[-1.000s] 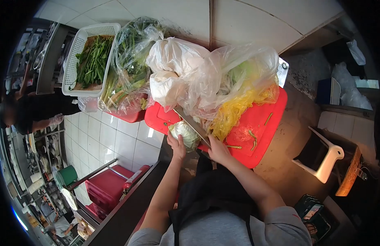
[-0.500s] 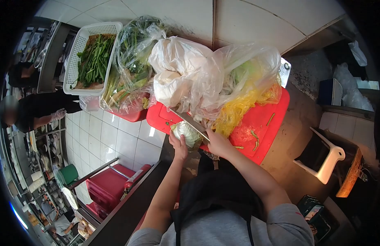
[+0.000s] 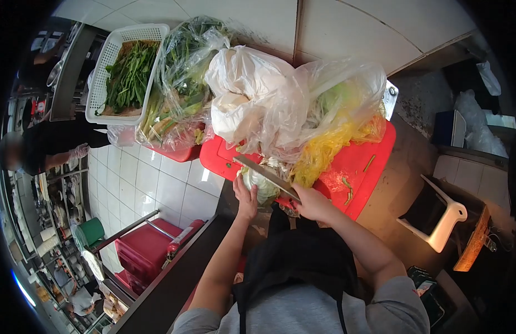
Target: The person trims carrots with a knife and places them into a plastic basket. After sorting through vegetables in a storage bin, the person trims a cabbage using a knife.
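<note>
A pale green cabbage [image 3: 263, 186] rests at the near edge of the red surface [image 3: 347, 183]. My left hand [image 3: 247, 200] grips its left side, fingers curled against the leaves. In my right hand [image 3: 313, 204] is the handle of a large kitchen knife [image 3: 269, 177], closed in my fist. The blade slants up to the left across the cabbage's top; whether it has cut in, I cannot tell. Just beyond the cabbage lie a white plastic bag [image 3: 235, 100] and a clear bag of leafy vegetables [image 3: 336, 106]. A yellow plastic bag [image 3: 319, 158] lies right of the blade.
A white basket of green leaves [image 3: 127, 83] stands at the back left, beside a clear bag of long greens [image 3: 183, 83]. Green scraps [image 3: 348, 192] lie on the red surface. A person [image 3: 52, 142] stands at the left. A white plastic chair [image 3: 441, 217] is at the right.
The knife and my right hand have shifted slightly right and down, with the blade now across the cabbage's upper face. My left hand still holds the cabbage.
</note>
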Tool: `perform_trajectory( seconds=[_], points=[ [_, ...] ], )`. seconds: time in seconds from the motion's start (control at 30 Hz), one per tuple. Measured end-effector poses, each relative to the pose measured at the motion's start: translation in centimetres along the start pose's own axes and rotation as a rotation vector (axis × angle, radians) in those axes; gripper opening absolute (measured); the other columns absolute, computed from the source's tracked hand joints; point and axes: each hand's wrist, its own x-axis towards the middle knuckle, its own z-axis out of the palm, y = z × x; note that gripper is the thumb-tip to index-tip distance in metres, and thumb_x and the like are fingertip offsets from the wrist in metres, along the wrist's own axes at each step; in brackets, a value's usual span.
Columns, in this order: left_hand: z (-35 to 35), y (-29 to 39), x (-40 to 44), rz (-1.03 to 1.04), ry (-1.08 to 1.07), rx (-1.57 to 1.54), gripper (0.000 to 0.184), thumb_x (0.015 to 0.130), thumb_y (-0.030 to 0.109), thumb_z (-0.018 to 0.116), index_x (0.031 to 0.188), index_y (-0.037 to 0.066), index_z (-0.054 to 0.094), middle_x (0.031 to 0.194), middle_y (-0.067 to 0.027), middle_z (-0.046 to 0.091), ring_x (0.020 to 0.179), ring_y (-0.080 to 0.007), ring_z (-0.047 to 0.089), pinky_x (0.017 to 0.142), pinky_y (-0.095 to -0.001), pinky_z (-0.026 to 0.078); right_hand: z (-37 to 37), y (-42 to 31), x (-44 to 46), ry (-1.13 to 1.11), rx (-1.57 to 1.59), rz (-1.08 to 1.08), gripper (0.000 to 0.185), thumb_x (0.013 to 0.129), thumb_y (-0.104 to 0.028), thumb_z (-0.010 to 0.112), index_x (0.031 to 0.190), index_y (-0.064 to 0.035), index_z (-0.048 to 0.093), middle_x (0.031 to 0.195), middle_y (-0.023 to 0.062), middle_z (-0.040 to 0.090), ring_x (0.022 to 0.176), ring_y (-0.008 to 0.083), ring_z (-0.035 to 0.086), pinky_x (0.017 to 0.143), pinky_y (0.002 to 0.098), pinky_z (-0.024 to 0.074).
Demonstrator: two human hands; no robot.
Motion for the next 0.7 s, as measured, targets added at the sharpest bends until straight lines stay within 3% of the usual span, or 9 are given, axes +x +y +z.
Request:
perform_trajectory(
  seconds=[0.13,0.33,0.5,0.6,0.7],
  points=[
    [0.0,0.4,-0.1,-0.018,-0.007,0.023,0.067,0.094,0.033,0.046,0.141,-0.002,0.015,0.141,-0.0281,0.018,0.131,-0.043,0.02,0.108,-0.0479,0.017,1.5,1.9,-0.1,-0.063,-0.068,0.125,0.036,0.079,-0.01,0.057,0.112,-0.0044,0.044,0.09,0.0238,0.06,0.088,0.0419,0.059,0.073,0.0481,0.0458],
    [0.0,0.3,0.3,-0.013,-0.014,0.027,0.066,0.094,0.033,0.046,0.14,-0.004,0.015,0.141,-0.028,0.018,0.131,-0.043,0.02,0.108,-0.047,0.018,3.1,6.0,6.0,-0.044,0.022,0.029,0.039,0.075,-0.006,0.056,0.111,-0.0021,0.044,0.093,0.0253,0.06,0.091,0.0411,0.059,0.076,0.0473,0.0463],
    [-0.1,0.1,-0.2,-0.01,-0.021,0.022,0.066,0.095,0.033,0.046,0.14,-0.004,0.015,0.141,-0.0283,0.018,0.132,-0.0425,0.02,0.108,-0.047,0.017,-1.5,2.3,2.1,-0.124,0.147,0.027,0.041,0.074,-0.006,0.055,0.114,-0.0044,0.046,0.094,0.0253,0.06,0.091,0.0399,0.059,0.074,0.0484,0.0454],
    [-0.2,0.3,0.0,-0.019,-0.026,0.022,0.067,0.095,0.034,0.046,0.14,-0.005,0.015,0.141,-0.0285,0.017,0.132,-0.0423,0.019,0.108,-0.0467,0.017,-1.2,2.0,1.6,-0.192,-0.017,0.096,0.039,0.076,-0.007,0.054,0.114,-0.0059,0.047,0.093,0.0245,0.06,0.09,0.0401,0.06,0.073,0.0492,0.0458],
    [-0.2,0.2,-0.2,-0.021,-0.034,0.015,0.067,0.095,0.034,0.046,0.14,-0.005,0.015,0.141,-0.0282,0.017,0.132,-0.0422,0.019,0.109,-0.0456,0.017,1.7,5.3,5.1,-0.063,-0.042,0.066,0.039,0.073,-0.005,0.055,0.111,-0.0055,0.046,0.091,0.0234,0.06,0.087,0.041,0.06,0.072,0.0488,0.0455]
  ],
)
